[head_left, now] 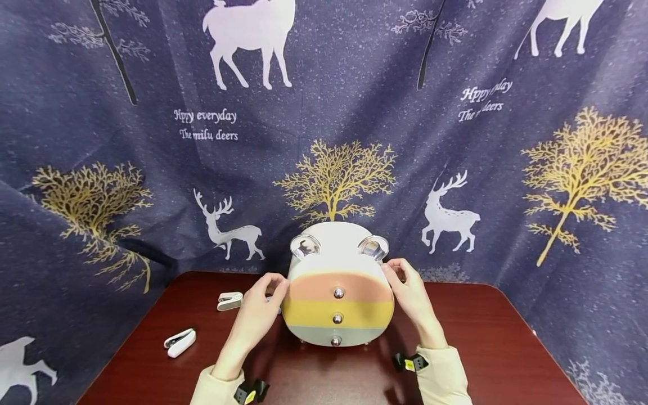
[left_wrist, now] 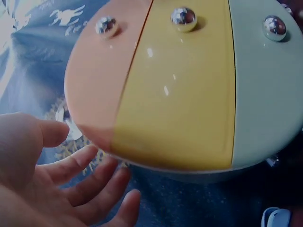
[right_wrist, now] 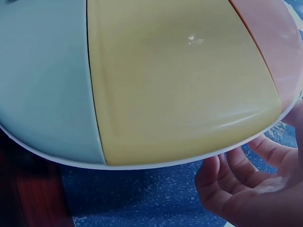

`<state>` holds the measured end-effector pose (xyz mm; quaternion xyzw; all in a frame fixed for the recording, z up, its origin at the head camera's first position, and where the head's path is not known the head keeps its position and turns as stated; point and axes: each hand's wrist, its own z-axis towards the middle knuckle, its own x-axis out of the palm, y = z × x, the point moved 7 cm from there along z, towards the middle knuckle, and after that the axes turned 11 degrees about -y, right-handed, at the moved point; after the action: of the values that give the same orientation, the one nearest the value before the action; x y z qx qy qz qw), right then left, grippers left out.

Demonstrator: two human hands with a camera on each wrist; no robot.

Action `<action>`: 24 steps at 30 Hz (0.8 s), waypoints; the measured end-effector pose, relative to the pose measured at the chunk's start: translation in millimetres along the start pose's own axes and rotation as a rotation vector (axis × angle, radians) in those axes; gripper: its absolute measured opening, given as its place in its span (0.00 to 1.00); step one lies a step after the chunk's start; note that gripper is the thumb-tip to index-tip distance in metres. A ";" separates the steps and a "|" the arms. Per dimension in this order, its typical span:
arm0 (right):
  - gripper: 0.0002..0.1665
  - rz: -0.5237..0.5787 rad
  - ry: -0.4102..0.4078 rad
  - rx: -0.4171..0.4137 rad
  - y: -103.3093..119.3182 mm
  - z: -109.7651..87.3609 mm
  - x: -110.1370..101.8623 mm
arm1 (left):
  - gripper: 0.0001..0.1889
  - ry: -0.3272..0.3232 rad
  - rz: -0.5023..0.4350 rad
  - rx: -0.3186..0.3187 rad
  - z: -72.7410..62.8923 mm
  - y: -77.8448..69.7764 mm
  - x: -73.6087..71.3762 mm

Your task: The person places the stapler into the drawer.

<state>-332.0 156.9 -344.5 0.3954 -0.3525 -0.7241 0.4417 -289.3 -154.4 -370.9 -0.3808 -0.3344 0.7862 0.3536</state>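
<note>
Three-drawer box [head_left: 354,312] stands upright on the table [head_left: 486,337], near the middle of the far edge. Its glossy surface appears stiff and probably slippery, of moderate weight; opposite sides offer the soundest hold, kept level lest drawers slide. Left hand [head_left: 259,306] and right hand [head_left: 411,289] flank it, forearms converging, fingers relaxed and loosely curved, neither clasping it; whether every fingertip makes contact cannot be confirmed.
</note>
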 end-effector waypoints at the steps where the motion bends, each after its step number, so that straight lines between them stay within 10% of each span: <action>1: 0.12 0.005 -0.001 0.005 -2.1 0.8 0.0 | 0.09 -0.019 0.014 0.020 -2.0 -4.1 -1.2; 16: 0.17 0.051 0.018 -0.009 -43.8 13.2 5.1 | 0.03 -0.104 0.172 0.157 -28.3 -37.0 9.8; 24: 0.17 0.068 0.059 0.024 -46.9 15.4 8.1 | 0.06 0.008 0.204 0.190 -40.8 -40.3 37.3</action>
<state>-365.0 168.9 -380.2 0.4098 -0.3610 -0.6923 0.4716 -260.3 -92.4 -372.2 -0.3807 -0.2165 0.8446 0.3079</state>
